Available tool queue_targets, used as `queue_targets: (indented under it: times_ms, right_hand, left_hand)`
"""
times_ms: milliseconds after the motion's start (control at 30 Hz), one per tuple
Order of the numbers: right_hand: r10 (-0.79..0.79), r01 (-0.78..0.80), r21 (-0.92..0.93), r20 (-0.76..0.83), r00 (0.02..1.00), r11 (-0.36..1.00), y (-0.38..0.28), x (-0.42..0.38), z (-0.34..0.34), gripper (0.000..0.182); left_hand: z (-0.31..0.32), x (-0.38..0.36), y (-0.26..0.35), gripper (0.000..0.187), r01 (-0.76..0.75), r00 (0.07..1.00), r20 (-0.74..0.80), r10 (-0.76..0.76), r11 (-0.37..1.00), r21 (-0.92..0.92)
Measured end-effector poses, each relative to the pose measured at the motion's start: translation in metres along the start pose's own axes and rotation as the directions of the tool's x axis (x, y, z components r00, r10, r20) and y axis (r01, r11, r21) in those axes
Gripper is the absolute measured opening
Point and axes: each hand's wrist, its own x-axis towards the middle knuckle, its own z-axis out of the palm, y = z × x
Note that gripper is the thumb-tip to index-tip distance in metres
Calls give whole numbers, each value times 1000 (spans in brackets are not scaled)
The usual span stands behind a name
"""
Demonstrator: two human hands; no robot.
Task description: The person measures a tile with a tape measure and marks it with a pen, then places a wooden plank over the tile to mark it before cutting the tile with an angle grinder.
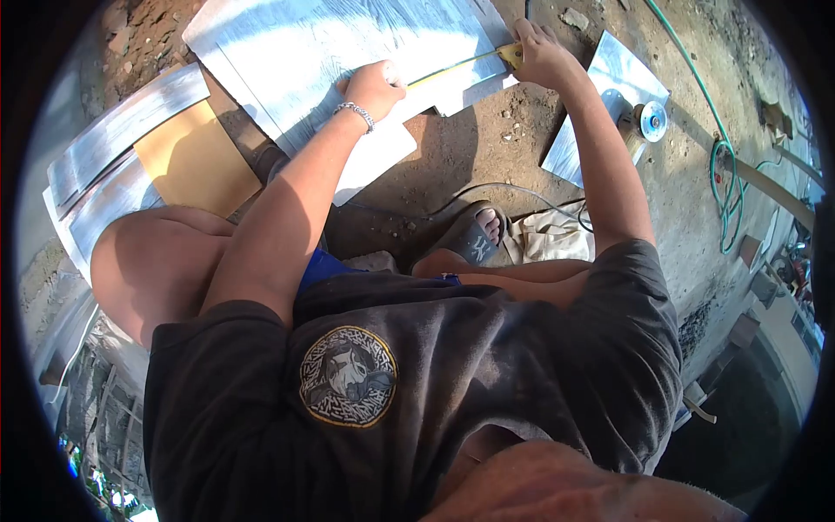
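Observation:
My right hand point(543, 57) is closed around the yellow case of a tape measure point(510, 57) at the right edge of a large wood-grain tile point(348, 43). From the case, the yellow tape blade point(454, 67) runs out across the tile to my left hand point(374, 90). That hand wears a chain bracelet and has its fingers closed at the blade's end, pressed near the tile surface. Bright sunlight washes out part of the tile beneath it. A cut notch shows along the tile's near edge.
An angle grinder point(644, 122) rests on another tile piece point(600, 109) at right. Tile offcuts point(130, 122) and a tan board point(197, 159) lie at left. A dark cord point(496, 184) crosses the dirt by my sandalled foot point(474, 235). A green hose point(709, 91) lies farther right.

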Motion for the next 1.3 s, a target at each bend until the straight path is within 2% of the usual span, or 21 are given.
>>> queue_targets:
  times_ms: [67,133,200,233,267,367,400,467,667,733,833,867,933,967,1000,1067,1133,1167,1200,1267,1300]
  right_hand:
    - [55,-61,41,135,989,997,-7,9,-13,61]
    - [57,-73,161,105,993,984,-21,25,-35,59]
    - [58,-76,201,92,994,977,-33,53,-50,56]
    - [49,-57,201,45,998,978,-44,68,-52,54]
    - [45,-44,197,-2,999,979,-52,82,-56,52]
    - [6,5,183,-62,998,983,-75,124,-66,52]
    - [-12,26,183,-77,997,983,-77,143,-66,52]
    - [-29,46,212,-85,996,976,-73,182,-62,53]
    - [-95,117,249,-100,990,961,-50,252,-52,53]
    - [-82,108,290,-99,992,951,-42,264,-47,53]
    - [-27,55,374,-81,996,926,-39,270,-40,55]
    - [-43,92,250,-194,980,964,-39,269,-34,49]
    - [-54,209,308,-446,894,928,-65,261,-41,40]
    - [10,286,527,-489,872,801,-79,259,-34,24]
    - [-29,355,489,-556,830,797,-99,253,-35,29]
    - [-103,447,756,-457,883,478,-116,251,-9,44]
    - [-101,347,882,-332,938,320,-136,253,14,43]
    - [-63,231,932,-222,973,281,-141,258,25,39]
    - [-15,205,956,-206,978,209,-148,264,33,31]
    - [-72,85,978,-72,995,193,-141,276,38,17]
    - [-78,88,980,-75,994,178,-137,282,42,17]
  left_hand:
    - [-25,-4,26,16,36,999,-5,-36,988,151]
    - [-51,10,24,16,61,996,-70,-53,990,126]
    - [-90,11,33,18,-24,966,-222,135,896,443]
    - [-99,22,14,18,-70,907,-344,244,892,447]
    - [-107,34,-3,18,-54,900,-365,241,889,454]
    - [-136,62,-28,7,96,750,-618,236,886,454]
    - [-145,71,-37,7,106,735,-633,241,882,459]
    - [-161,93,-65,5,89,612,-738,284,903,420]
    - [-176,117,-72,9,6,611,-748,260,943,333]
    - [-169,124,-75,13,-11,566,-779,268,948,318]
    - [-167,123,-80,16,-12,627,-742,238,955,297]
    - [-167,127,-81,17,2,657,-722,215,958,287]
    - [-166,127,-82,22,13,675,-702,225,948,317]
    - [-166,127,-81,25,23,674,-698,241,938,346]
    - [-166,127,-78,25,30,680,-696,230,940,339]
    - [-168,124,-75,26,13,661,-686,304,909,416]
    - [-169,125,-74,24,37,667,-679,308,896,442]
    - [-169,123,-73,23,57,667,-677,311,885,463]
    - [-168,123,-72,23,76,665,-676,318,872,484]
    - [-165,122,-69,22,116,660,-684,311,857,501]
    - [-166,122,-69,22,135,649,-691,318,846,516]
